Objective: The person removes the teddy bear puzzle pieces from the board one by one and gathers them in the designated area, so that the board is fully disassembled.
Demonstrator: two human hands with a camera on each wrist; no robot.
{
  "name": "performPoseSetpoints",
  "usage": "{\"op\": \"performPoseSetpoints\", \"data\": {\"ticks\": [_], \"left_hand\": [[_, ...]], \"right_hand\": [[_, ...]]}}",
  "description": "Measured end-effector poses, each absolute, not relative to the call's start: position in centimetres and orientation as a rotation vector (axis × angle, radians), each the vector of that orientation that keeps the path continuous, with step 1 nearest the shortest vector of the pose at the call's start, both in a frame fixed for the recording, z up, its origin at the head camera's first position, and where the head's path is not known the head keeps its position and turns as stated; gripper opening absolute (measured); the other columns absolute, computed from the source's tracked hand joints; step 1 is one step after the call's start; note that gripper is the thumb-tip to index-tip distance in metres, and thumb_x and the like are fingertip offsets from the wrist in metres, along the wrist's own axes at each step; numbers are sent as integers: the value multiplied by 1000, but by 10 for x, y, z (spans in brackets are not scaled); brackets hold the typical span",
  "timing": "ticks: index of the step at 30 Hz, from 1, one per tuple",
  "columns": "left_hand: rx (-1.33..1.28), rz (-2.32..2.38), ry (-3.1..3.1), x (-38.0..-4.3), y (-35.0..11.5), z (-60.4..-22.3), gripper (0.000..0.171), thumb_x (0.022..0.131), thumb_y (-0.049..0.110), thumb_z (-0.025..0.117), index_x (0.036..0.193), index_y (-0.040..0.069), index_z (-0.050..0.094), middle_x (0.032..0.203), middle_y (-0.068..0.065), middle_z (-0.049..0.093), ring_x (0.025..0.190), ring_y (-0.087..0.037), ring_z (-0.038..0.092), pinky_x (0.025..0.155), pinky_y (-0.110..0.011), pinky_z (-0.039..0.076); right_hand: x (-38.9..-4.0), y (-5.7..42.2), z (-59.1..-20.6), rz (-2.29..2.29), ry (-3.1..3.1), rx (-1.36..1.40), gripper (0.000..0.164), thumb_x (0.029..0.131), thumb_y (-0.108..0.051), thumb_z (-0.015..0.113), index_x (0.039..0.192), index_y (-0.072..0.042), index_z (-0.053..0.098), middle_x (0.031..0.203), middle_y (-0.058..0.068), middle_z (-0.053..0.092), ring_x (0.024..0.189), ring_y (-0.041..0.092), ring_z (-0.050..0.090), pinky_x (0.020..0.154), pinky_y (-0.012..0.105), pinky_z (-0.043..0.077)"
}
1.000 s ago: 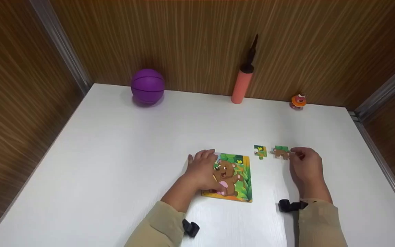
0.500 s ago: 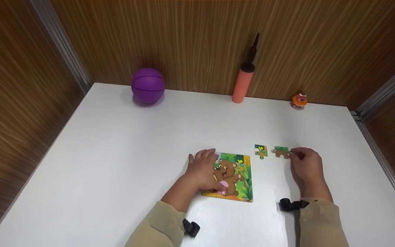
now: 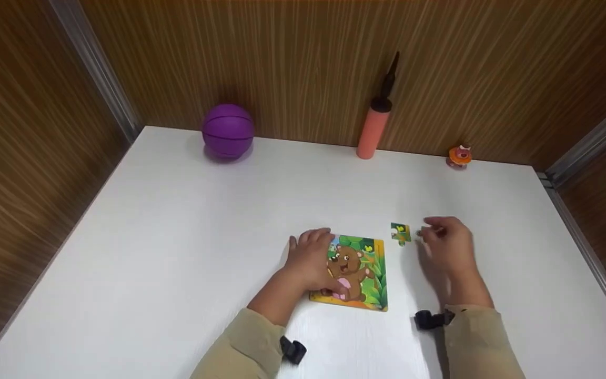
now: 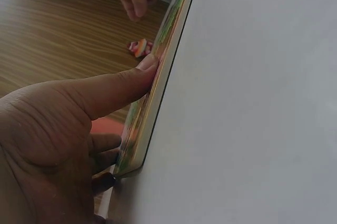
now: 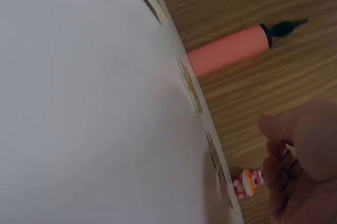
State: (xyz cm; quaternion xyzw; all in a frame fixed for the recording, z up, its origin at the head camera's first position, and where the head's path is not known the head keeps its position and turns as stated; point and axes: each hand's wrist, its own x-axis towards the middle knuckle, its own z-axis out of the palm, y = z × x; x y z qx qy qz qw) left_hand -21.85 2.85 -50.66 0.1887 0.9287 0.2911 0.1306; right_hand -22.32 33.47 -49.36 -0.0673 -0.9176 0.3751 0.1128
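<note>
My left hand [image 3: 308, 263] rests on a square bear jigsaw puzzle [image 3: 369, 281], covering its left part. In the left wrist view its thumb [image 4: 124, 84] presses on the puzzle's face, with the other fingers at the edge. My right hand [image 3: 450, 245] hovers over a brown-and-green puzzle piece [image 5: 218, 168] that lies on the table, mostly hidden in the head view. Its thumb and fingers are loosely bent, with nothing seen between them. Left of that hand lies another puzzle piece [image 3: 401, 233], green with a yellow bird.
Along the back of the white table [image 3: 187, 210] stand a purple ball [image 3: 228, 130], a pink hand pump [image 3: 373, 131] with a black nozzle, and a small toy figure [image 3: 460, 156] with an orange ring. Wood-grain panels [image 3: 292, 68] enclose the table.
My right hand has moved left and lifted off the right end of the brown-and-green piece, and now covers most of it. The left hand and the puzzle stay put.
</note>
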Motion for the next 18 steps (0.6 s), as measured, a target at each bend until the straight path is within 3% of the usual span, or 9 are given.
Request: {"op": "performPoseSetpoints", "data": {"ticks": [7, 18], "left_hand": [[541, 832, 2713, -219, 28, -506, 125, 60, 54, 103, 159, 6, 43, 166, -9, 37, 156, -35, 25, 125, -68, 10], [533, 775, 2716, -220, 32, -505, 125, 64, 56, 100, 162, 8, 39, 169, -8, 33, 157, -34, 23, 126, -66, 10]], "right_hand": [[-219, 269, -487, 1026, -2860, 156, 23, 99, -5, 71, 120, 3, 75, 110, 17, 68, 101, 35, 64, 89, 52, 55], [-202, 216, -492, 979, -2996, 393, 16, 97, -8, 77, 112, -4, 80, 98, 2, 66, 90, 18, 63, 85, 42, 58]]}}
